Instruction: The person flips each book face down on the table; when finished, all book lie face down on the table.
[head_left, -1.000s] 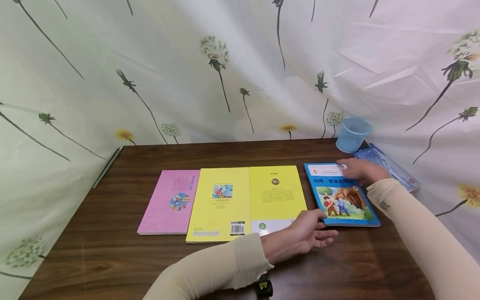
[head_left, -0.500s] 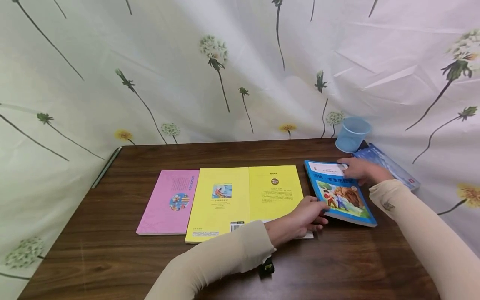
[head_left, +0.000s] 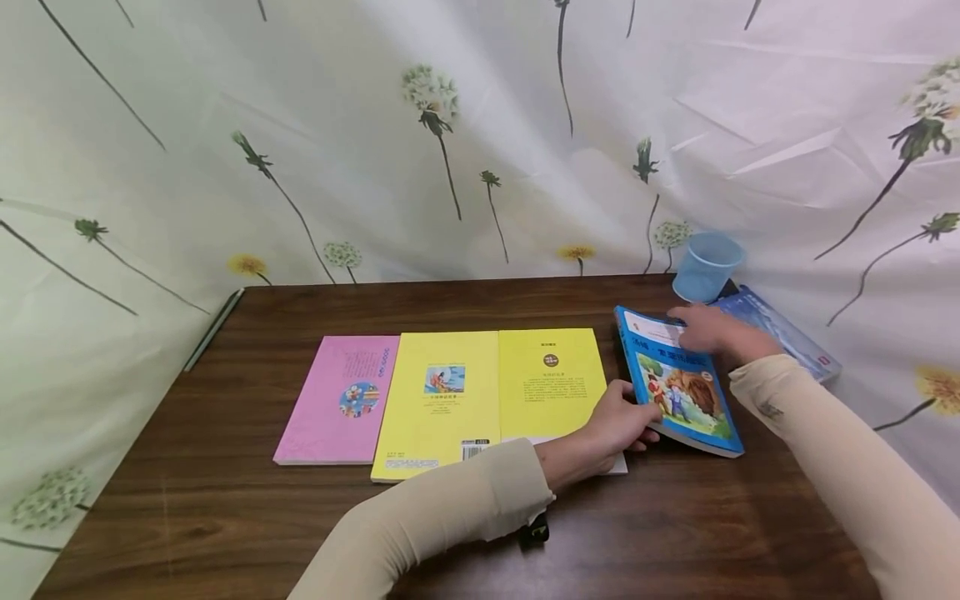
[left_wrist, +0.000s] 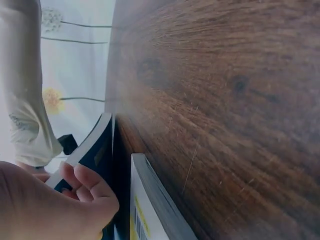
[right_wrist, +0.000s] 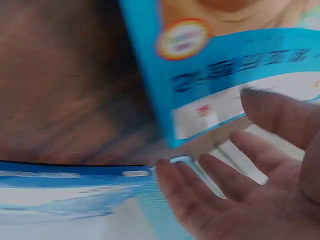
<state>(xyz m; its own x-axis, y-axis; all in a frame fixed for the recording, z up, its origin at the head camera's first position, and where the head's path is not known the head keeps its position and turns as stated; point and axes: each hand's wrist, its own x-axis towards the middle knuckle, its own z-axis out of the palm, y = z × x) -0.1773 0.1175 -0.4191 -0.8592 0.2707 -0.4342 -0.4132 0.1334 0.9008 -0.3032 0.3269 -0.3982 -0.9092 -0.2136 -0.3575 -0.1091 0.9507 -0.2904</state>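
A blue storybook (head_left: 678, 387) with two cartoon children on its cover is tilted, its left side raised off the table. My left hand (head_left: 611, 429) pinches its lower left edge, thumb on the cover and fingers curled underneath. In the left wrist view the same book (left_wrist: 102, 150) slants up beside those fingers. My right hand (head_left: 716, 329) is at the book's upper right corner. In the right wrist view its fingers are loosely extended past the top edge, while the thumb (right_wrist: 272, 112) overlaps the white title band. Left of the book lies a yellow book (head_left: 555, 375), partly behind my left hand.
Another yellow book (head_left: 442, 408) and a pink book (head_left: 341, 400) continue the row leftward on the wooden table (head_left: 187, 483). A light blue cup (head_left: 707, 267) and a blue-covered item (head_left: 780, 329) stand behind my right hand, near the flowered cloth (head_left: 510, 125).
My left hand has closed its fingers on the blue storybook's left edge. That side has risen, and the book has turned and shifted slightly left. The right hand stays near its top corner.
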